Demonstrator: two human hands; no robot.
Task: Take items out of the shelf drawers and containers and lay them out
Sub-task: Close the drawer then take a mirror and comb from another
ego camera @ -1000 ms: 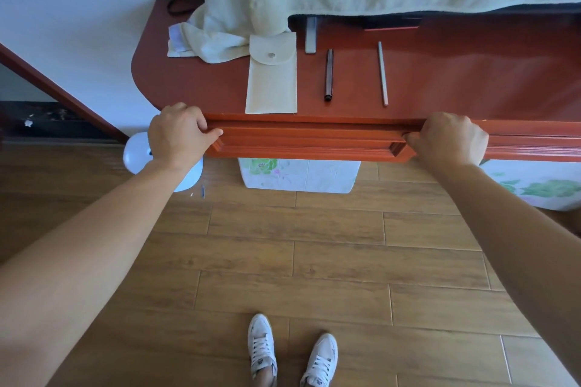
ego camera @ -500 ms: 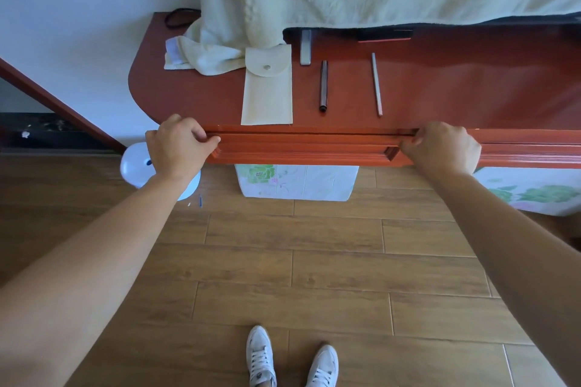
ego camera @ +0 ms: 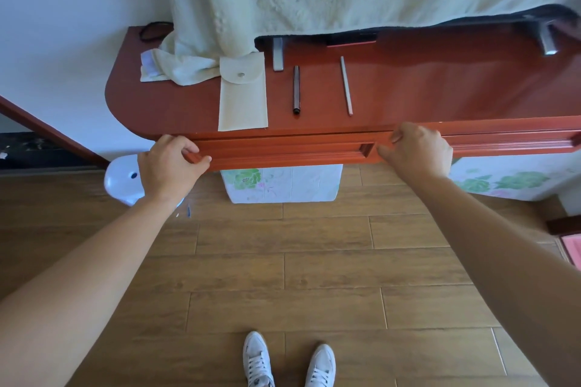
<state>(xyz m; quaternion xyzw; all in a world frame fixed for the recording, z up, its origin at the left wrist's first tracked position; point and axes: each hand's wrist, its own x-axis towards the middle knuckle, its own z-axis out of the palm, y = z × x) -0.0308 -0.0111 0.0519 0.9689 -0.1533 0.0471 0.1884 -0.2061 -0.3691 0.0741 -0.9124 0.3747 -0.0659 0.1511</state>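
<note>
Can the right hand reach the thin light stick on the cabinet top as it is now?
Probably yes. The right hand grips the drawer front just below it, and the cabinet top between it and the light stick lies bare. It must first release the drawer.

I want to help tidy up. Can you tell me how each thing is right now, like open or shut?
drawer: nearly shut, inside hidden
left hand: gripping the drawer's left end
right hand: gripping its right end
pouch: flat, flap snapped shut
dark stick: lying flat
pale stick: lying flat
</note>
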